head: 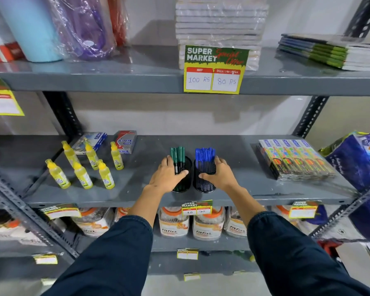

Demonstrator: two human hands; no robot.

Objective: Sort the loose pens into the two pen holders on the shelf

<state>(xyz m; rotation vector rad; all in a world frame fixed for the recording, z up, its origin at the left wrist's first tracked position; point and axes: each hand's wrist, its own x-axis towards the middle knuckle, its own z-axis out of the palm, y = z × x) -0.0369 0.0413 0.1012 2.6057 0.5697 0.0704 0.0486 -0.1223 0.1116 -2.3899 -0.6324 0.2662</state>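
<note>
- the two black mesh pen holders stand side by side, just about touching, near the front edge of the middle shelf (233,167); each has its lower part and base partly hidden behind a hand.
- the left pen holder (183,182) carries the green pens (177,154), caps up; they bunch too tightly to count.
- the right pen holder (204,184) carries the blue pens (205,154), also caps up and too crowded to count.
- the left hand (169,175) wraps the left holder from its outer side, fingers (183,173) curled across the mesh and clamped on it.
- the right hand (221,174) grips the right holder the same way, thumb across the front, fingers over the rim.
- both dark sleeves run off the bottom edge.
- six yellow glue bottles (82,175) stand well to the left on the same shelf, with two small boxes (125,142) behind them.
- a wrapped pack of pencil boxes (295,159) lies to the right; five box tops show.
- a price card (215,70) reading 100 rs and 80 rs hangs from the shelf above.
- the jars (207,225) on the shelf below are half hidden by the arms and labels, the count unclear.
</note>
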